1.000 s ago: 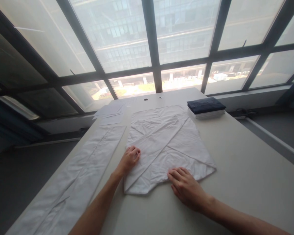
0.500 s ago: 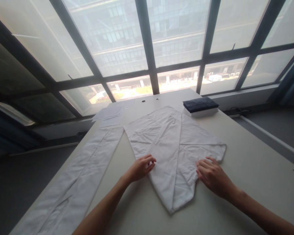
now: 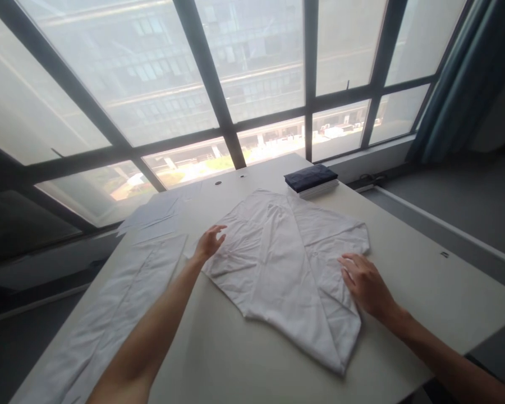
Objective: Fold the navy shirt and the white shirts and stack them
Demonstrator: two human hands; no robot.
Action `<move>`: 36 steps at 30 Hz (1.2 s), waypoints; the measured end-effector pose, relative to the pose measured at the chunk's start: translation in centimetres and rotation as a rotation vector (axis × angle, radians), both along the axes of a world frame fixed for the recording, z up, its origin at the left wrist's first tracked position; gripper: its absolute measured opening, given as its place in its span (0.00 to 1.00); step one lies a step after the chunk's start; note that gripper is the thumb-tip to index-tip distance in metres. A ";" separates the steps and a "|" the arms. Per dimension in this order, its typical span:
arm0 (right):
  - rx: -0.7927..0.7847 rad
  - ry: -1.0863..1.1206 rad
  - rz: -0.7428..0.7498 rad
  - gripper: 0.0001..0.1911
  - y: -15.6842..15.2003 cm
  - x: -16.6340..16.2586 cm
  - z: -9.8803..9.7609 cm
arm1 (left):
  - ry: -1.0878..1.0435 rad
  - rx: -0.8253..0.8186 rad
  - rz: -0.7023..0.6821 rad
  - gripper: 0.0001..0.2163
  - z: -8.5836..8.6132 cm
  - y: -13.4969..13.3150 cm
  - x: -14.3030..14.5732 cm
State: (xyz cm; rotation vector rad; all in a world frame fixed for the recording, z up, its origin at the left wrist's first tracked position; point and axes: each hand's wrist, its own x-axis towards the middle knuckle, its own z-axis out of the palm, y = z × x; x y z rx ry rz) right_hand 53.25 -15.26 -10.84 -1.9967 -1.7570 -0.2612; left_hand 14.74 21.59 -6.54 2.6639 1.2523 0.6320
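Observation:
A white folded garment (image 3: 286,264) lies spread on the pale table (image 3: 404,280), one corner pointing toward me. My left hand (image 3: 209,241) hovers at the garment's left edge, fingers apart and holding nothing. My right hand (image 3: 364,280) rests flat on the cloth's right side, fingers stretched out.
A long white cloth strip (image 3: 109,314) lies along the table's left edge. A dark blue folded stack on white sheets (image 3: 311,179) sits at the far side. Loose papers (image 3: 151,216) lie at the far left. Large windows stand behind; a curtain (image 3: 463,78) hangs at right.
The garment has been turned on the table, its near corner swinging from centre to the right. My left hand moved up to the left edge. The view shifted to the right.

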 end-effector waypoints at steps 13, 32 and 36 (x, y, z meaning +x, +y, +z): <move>-0.101 -0.191 -0.019 0.18 -0.2 -1.4 -0.8 | 0.062 -0.030 -0.033 0.19 -4.5 3.8 -1.0; -0.231 -0.142 0.269 0.23 6.1 11.2 -2.0 | 0.373 0.086 0.277 0.19 -1.7 -17.8 -5.7; -0.249 -0.114 0.322 0.26 7.7 11.3 -2.3 | 0.412 0.089 0.348 0.19 -1.6 -21.1 -6.3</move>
